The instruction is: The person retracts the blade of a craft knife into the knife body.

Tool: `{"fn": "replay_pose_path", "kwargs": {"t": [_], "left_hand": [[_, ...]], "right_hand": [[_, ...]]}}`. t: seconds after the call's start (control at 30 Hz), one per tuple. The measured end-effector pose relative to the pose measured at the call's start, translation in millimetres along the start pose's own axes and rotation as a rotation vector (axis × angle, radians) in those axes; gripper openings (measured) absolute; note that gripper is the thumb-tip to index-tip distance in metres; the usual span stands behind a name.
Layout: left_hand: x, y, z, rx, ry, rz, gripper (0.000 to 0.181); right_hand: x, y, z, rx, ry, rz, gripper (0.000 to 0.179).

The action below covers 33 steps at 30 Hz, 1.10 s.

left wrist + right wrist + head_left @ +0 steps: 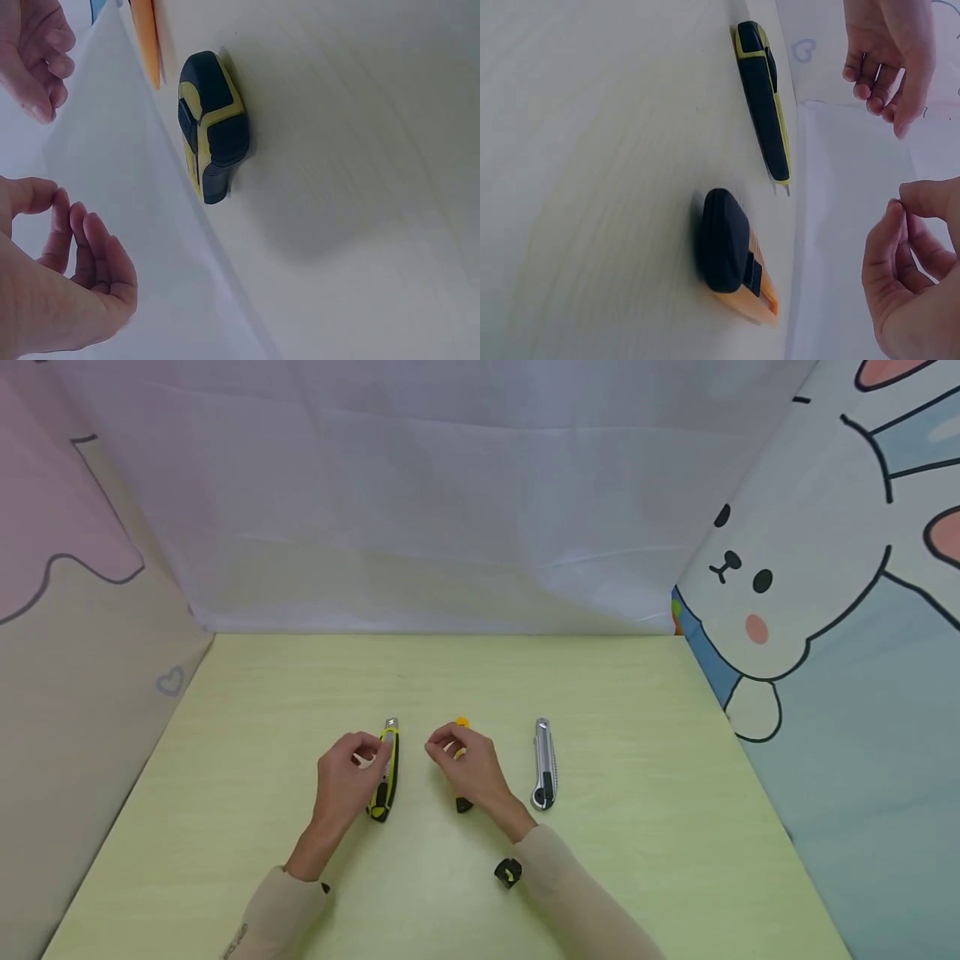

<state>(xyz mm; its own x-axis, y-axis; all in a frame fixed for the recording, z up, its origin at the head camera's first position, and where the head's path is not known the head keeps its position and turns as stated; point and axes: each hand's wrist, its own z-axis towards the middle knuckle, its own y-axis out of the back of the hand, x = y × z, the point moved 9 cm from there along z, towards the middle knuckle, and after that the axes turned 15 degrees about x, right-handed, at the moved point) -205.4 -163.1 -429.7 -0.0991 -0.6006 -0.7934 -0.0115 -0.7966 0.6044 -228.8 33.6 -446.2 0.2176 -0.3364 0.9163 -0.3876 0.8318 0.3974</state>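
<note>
My left hand point(347, 781) hovers beside the black and yellow-green utility knife point(384, 793), overlapping its edge in the head view. Thumb and index fingertips meet in the left wrist view, with nothing visible between them. Over the orange utility knife point(462, 806), my right hand point(472, 768) hides most of its body; its black end shows in the right wrist view point(724, 240). The right thumb and index fingertips also come together, other fingers curled, nothing visible in the grasp. Both hands are raised above the table. A silver utility knife point(544, 767) lies to the right.
The knives lie roughly parallel on the pale wooden table point(637, 860). A small black device point(507, 872) shows at the right sleeve cuff. White cloth point(435, 527) hangs behind the table, with printed cloth point(825, 777) along the right side.
</note>
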Motion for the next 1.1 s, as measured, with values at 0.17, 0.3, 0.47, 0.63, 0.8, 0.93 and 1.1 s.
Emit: {"fn": "replay_pose_path", "kwargs": {"t": [0.17, 0.3, 0.47, 0.63, 0.8, 0.93, 1.1], "left_hand": [[-9.1, -1.0, -0.1, 0.009, -0.059, 0.000, 0.014], [-17.8, -2.6, -1.2, 0.024, -0.132, 0.040, 0.015], [-25.9, -3.7, -2.0, 0.024, -0.206, 0.107, 0.016], [-29.5, -2.4, -2.3, -0.002, -0.267, 0.159, 0.018], [-31.1, -0.7, -3.8, -0.029, -0.301, 0.225, 0.018], [-31.7, 1.7, -5.6, -0.058, -0.319, 0.287, 0.014], [-31.3, 5.1, -7.7, -0.085, -0.340, 0.367, 0.012]], "right_hand": [[3.5, 15.4, -11.1, -0.058, 0.063, -0.059, 0.006], [5.0, 25.9, -20.5, -0.088, 0.098, -0.131, 0.008], [6.2, 37.1, -31.8, -0.130, 0.142, -0.247, 0.012], [5.0, 45.0, -42.6, -0.135, 0.132, -0.376, 0.012], [-2.2, 57.8, -53.4, -0.139, 0.080, -0.423, 0.013], [-8.6, 67.7, -61.2, -0.152, 0.064, -0.468, 0.014], [-9.9, 77.5, -70.2, -0.195, 0.105, -0.574, 0.016]]}}
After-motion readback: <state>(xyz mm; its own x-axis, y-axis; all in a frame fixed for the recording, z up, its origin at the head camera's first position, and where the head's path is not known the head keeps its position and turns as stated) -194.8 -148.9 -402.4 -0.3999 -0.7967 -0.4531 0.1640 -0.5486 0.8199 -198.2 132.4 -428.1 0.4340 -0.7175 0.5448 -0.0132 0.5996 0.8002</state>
